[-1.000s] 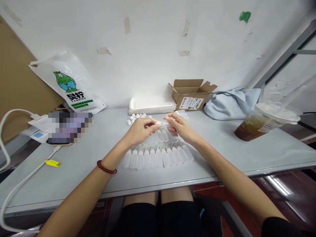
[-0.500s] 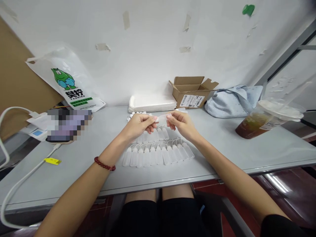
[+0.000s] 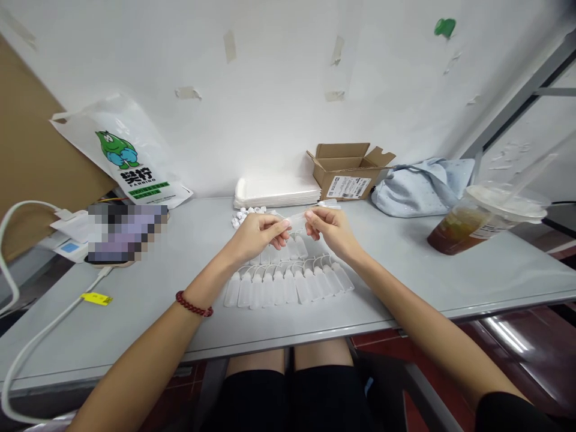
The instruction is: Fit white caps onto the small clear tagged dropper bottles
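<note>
Between my two hands, above the table, is a small translucent plastic bottle (image 3: 297,220), lying roughly level. My left hand (image 3: 260,235) pinches its left end between thumb and fingers. The right end is pinched by my right hand (image 3: 332,229). Beneath them a front row of similar bottles (image 3: 288,287) lies side by side, with thin white loops at their tops. A second row of bottles (image 3: 297,247) lies behind it, partly hidden by my left hand. Several small white pieces (image 3: 245,215) are heaped just beyond my left hand.
At the back stand a stack of white trays (image 3: 276,192), an open cardboard box (image 3: 346,174) and a light blue cloth bundle (image 3: 420,187). A drink cup (image 3: 477,219) is at right. Left are a plastic bag (image 3: 121,150), a blurred phone (image 3: 135,231) and a white cable (image 3: 54,327).
The view has shifted slightly. Both hands remain pinched on the bottle, close to where they were, and the rows on the table look the same.
</note>
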### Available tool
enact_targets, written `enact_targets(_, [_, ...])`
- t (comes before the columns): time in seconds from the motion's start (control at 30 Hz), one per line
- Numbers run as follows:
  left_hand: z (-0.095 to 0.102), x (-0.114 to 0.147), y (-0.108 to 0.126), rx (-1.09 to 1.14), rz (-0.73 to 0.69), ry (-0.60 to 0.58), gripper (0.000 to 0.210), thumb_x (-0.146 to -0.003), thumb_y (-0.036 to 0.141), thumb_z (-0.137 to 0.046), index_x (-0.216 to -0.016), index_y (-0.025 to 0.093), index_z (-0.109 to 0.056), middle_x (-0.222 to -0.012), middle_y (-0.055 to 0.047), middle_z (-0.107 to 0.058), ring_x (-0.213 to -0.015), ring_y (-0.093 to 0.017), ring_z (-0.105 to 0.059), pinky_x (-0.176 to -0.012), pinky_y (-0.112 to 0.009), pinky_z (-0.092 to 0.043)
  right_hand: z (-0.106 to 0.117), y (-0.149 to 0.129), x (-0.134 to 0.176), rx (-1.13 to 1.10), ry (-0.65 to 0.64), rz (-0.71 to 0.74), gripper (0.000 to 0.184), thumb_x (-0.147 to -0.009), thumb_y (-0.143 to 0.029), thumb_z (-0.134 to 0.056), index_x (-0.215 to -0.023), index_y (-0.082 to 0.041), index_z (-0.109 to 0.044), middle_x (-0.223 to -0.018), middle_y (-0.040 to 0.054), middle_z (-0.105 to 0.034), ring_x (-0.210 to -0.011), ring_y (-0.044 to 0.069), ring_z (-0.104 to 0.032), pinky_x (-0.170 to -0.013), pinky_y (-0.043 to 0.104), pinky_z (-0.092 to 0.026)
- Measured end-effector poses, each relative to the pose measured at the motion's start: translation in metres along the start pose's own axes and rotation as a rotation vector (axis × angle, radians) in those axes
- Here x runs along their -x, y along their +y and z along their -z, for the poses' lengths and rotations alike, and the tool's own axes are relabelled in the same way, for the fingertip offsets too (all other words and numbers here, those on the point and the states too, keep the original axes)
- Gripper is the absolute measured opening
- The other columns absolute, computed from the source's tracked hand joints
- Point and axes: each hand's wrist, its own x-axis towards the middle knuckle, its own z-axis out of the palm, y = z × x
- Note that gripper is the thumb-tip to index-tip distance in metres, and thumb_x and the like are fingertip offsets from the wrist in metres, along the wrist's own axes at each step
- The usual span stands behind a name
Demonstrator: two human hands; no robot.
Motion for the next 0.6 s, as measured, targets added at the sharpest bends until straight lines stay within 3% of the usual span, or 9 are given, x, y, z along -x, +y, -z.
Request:
enact_targets(0.17, [-0.0045,0.0031,0.0012,-0.117,-0.121,0.086,0.023,-0.08,0.035,-0.063,-0.073,0.014,-0.069,-0.068,-0.004,-0.068,-0.066,-0.014,-0.064,-0.067,-0.027,-0.055,-0.0007,0.003,0.001,-0.026,0.066,0.01,0.039,-0.079,-0.049,-0.061,-0.06,-0.016,-0.054,-0.048,-0.0029,-0.049,-0.042,0.007,-0.041,-0.044,0.023,-0.034])
enact_targets(0.3, [-0.0044,0.0019,0.0004,-0.04,-0.066,0.054,0.032,-0.083,0.042,-0.059,-0.075,0.013,-0.069,-0.075,-0.006,-0.069,-0.071,-0.016,-0.064,-0.065,-0.028,-0.055,-0.0022,0.0028,0.0012,-0.088,0.078,0.008,0.039,-0.079,-0.049,-0.063,-0.06,-0.016,-0.054,-0.047,-0.0031,-0.048,-0.041,0.007,-0.041,-0.042,0.023,-0.033])
enact_targets(0.47, [-0.0006,0.0025,0.0038,-0.057,-0.035,-0.018,0.035,-0.083,0.042,-0.058,-0.064,0.012,-0.062,-0.064,-0.003,-0.062,-0.055,-0.011,-0.058,-0.054,-0.025,-0.05,-0.005,0.0026,0.003,-0.075,0.074,0.0,0.04,-0.077,-0.052,-0.064,-0.062,-0.016,-0.055,-0.048,-0.0028,-0.05,-0.042,0.007,-0.042,-0.042,0.022,-0.035])
enact_targets(0.6, [-0.0036,0.0033,0.0016,-0.126,-0.092,0.063,0.018,-0.075,0.031,-0.065,-0.069,0.014,-0.06,-0.058,0.001,-0.056,-0.052,-0.009,-0.051,-0.05,-0.022,-0.043,-0.0092,0.0026,0.004,-0.07,0.102,-0.002,0.041,-0.074,-0.054,-0.065,-0.062,-0.017,-0.054,-0.044,-0.0051,-0.045,-0.04,0.007,-0.041,-0.042,0.022,-0.034])
